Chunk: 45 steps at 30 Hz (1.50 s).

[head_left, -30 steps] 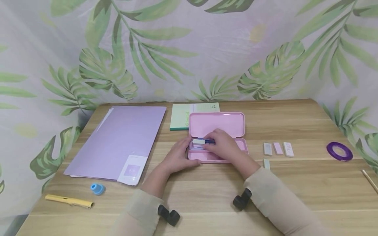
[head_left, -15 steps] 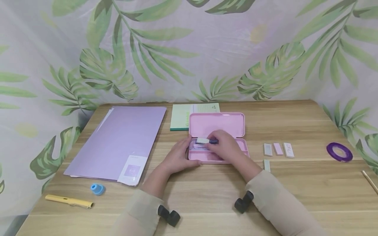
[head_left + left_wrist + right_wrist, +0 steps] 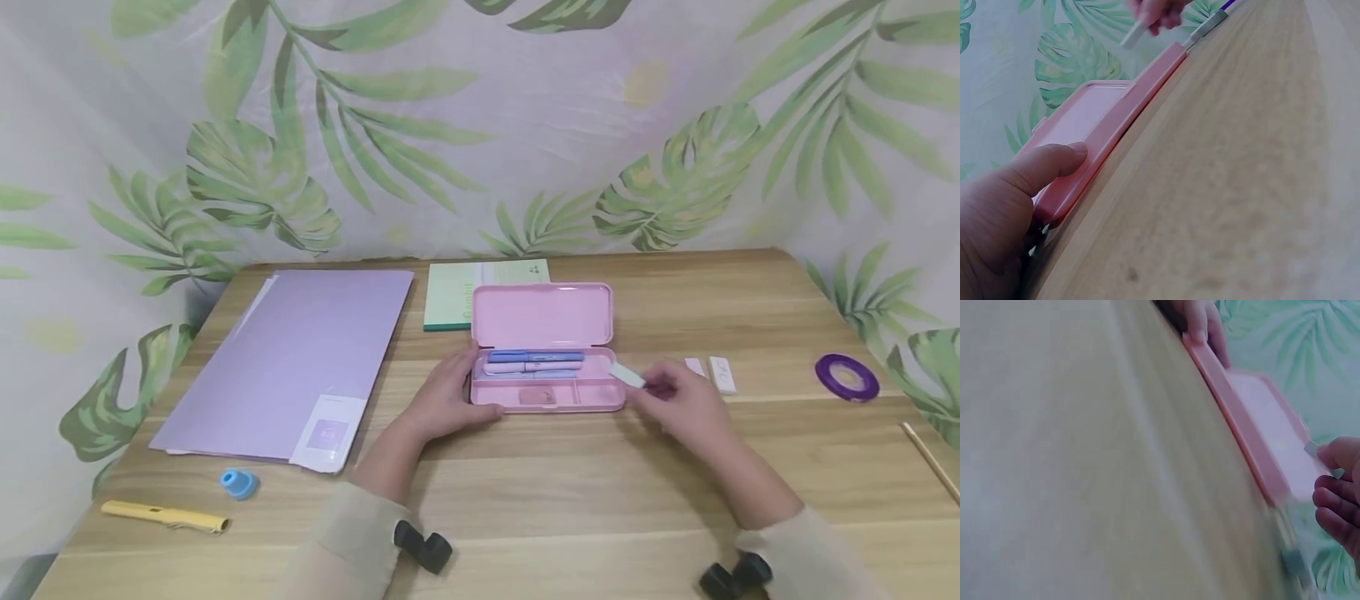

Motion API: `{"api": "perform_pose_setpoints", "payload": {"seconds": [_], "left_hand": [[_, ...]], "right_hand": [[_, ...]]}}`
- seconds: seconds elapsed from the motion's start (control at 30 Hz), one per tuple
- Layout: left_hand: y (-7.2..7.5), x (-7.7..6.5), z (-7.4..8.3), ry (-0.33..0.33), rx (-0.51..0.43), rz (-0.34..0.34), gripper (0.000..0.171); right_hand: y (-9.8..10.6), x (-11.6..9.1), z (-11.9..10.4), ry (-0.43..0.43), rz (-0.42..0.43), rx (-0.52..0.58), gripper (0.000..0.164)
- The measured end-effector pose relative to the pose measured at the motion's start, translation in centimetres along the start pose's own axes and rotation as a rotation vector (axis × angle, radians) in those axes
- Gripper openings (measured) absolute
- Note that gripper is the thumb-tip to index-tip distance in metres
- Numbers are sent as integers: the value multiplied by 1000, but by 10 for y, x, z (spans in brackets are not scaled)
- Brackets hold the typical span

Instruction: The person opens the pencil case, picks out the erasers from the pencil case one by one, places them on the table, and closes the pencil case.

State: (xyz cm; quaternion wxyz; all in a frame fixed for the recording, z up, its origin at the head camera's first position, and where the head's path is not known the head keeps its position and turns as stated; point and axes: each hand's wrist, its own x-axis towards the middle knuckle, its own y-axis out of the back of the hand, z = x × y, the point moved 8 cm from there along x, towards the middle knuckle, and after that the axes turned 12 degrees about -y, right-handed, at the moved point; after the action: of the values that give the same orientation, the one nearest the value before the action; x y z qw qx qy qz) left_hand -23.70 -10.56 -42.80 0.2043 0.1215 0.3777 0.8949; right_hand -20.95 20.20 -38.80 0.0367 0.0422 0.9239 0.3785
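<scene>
A pink pencil case [image 3: 542, 317] stands with its lid raised. Several pens [image 3: 534, 367], blue, pink and pale blue, lie in its back compartment, and a small pinkish block [image 3: 537, 396] sits in a front one. My left hand [image 3: 444, 392] grips the case's left end, thumb along the front wall, as the left wrist view confirms; its other fingers are partly hidden. Just off the case's right end, my right hand [image 3: 686, 408] pinches a pale, flat eraser [image 3: 627, 374] between thumb and fingers, raised above the table.
Right of the case lie a white eraser [image 3: 722, 376] and a pink one [image 3: 695, 366], partly covered by my right hand. Farther right are purple tape [image 3: 847, 377] and a pencil [image 3: 930, 462]. A green notebook [image 3: 447, 297], purple folder [image 3: 300, 358], blue cap-like piece [image 3: 238, 483] and yellow pen [image 3: 165, 516] lie around.
My right hand has moved right, out of the case, carrying the pale eraser and uncovering the pens. The left hand keeps its hold on the case.
</scene>
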Motion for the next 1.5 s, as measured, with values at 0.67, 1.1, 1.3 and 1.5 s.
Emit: {"api": "perform_pose_setpoints", "payload": {"seconds": [0.67, 1.1, 1.3, 1.5], "left_hand": [[3, -2, -2, -14, -6, 15, 110], [0, 1, -2, -10, 0, 4, 110], [0, 2, -1, -20, -2, 8, 111], [1, 1, -2, -15, -8, 5, 110]], "right_hand": [[40, -26, 85, -121, 26, -219, 39], [41, -31, 80, -101, -1, -230, 37], [43, -26, 57, -63, 67, -208, 36], [3, -5, -2, 152, -49, -164, 22]]}}
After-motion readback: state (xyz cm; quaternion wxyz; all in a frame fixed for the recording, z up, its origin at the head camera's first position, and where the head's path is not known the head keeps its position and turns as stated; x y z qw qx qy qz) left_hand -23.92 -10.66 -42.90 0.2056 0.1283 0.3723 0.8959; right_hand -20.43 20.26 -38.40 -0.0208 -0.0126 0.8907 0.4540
